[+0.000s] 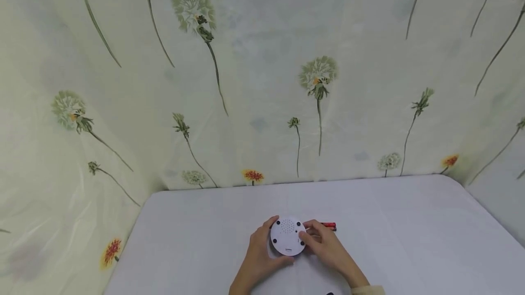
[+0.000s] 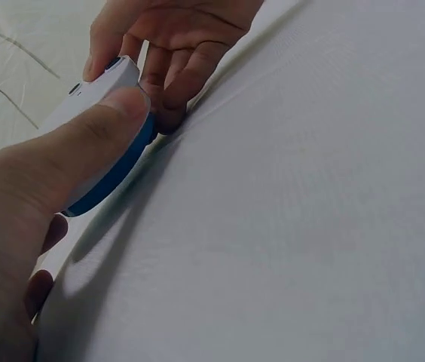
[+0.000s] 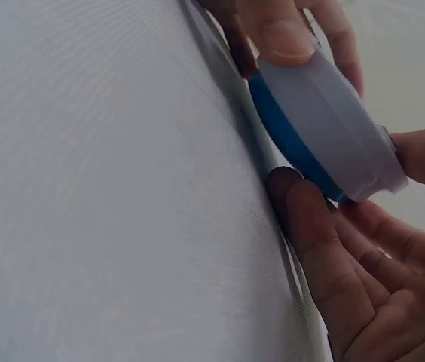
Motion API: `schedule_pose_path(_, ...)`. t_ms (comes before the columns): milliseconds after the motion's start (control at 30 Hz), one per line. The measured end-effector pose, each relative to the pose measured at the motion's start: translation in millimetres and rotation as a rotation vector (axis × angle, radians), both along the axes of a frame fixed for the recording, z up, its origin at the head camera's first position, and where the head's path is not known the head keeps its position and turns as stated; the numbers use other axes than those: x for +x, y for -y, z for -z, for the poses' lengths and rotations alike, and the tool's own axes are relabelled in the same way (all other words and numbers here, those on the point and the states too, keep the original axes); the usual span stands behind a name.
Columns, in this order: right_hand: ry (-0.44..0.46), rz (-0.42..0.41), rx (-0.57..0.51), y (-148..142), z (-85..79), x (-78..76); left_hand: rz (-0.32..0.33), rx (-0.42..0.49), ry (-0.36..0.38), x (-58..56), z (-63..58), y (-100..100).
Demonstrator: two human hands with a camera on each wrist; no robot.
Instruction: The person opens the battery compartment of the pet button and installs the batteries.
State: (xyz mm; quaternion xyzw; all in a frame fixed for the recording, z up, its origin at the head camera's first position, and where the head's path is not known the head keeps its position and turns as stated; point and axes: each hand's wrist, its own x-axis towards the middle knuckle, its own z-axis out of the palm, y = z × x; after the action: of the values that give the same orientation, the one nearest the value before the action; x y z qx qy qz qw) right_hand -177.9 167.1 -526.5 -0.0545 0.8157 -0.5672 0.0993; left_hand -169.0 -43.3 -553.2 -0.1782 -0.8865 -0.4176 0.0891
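Note:
A round white device lies bottom up between both hands, showing a patch of small speaker holes and several black rubber feet. Its blue lower part shows in the right wrist view, tilted just above the cloth. My left hand grips the rim from the left, thumb at the near side and fingers at the far side. From the right, my right hand holds the edge, its thumb pressing the perforated face beside a foot and its fingers by the rim. The device's other face is hidden.
Red and black batteries lie on the white-covered table just beyond the right hand. A small dark object is cut off at the bottom edge. A dandelion-patterned curtain hangs behind the table.

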Motion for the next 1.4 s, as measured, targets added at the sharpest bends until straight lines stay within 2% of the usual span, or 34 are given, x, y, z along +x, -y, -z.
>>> schedule_pose_path(133,-0.002,-0.016,0.007,1,-5.6,-2.0,0.0,0.035,0.026,-3.5,-3.3,0)
schedule_pose_path(233,-0.056,-0.024,0.059,2,-12.3,-3.0,0.005,0.034,0.01,-6.7,-5.6,2)
schedule_pose_path(300,-0.123,-0.023,0.111,1,-16.9,-3.8,0.009,0.026,0.007,-8.7,-7.1,2)
schedule_pose_path(333,-0.159,-0.02,0.13,3,-23.4,-2.5,0.004,0.018,0.015,-9.5,-7.8,3)
schedule_pose_path(400,-0.223,-0.023,0.158,2,-26.3,-3.8,-0.005,0.007,0.041,-10.8,-8.8,3)
schedule_pose_path(667,-0.478,-0.118,0.209,-3,-26.2,-7.8,-0.088,-0.038,0.036,-10.5,-10.5,-4)
schedule_pose_path(833,-0.544,-0.205,0.308,0,-28.5,-1.9,-0.13,-0.055,0.041,-3.6,-10.1,-7)
schedule_pose_path(1000,-0.52,-0.201,0.423,6,-26.4,7.0,-0.16,-0.074,0.014,7.3,-5.3,-7)
schedule_pose_path(1133,-0.581,-0.216,0.491,9,-25.5,12.2,-0.165,-0.071,0.035,13.7,-2.5,-8)
schedule_pose_path(1233,-0.675,-0.232,0.564,10,-30.9,11.5,-0.162,-0.071,0.021,12.3,-2.0,-9)
schedule_pose_path(1400,-0.745,-0.305,0.716,16,-46.9,6.4,-0.168,-0.095,-0.02,5.5,-2.0,-13)
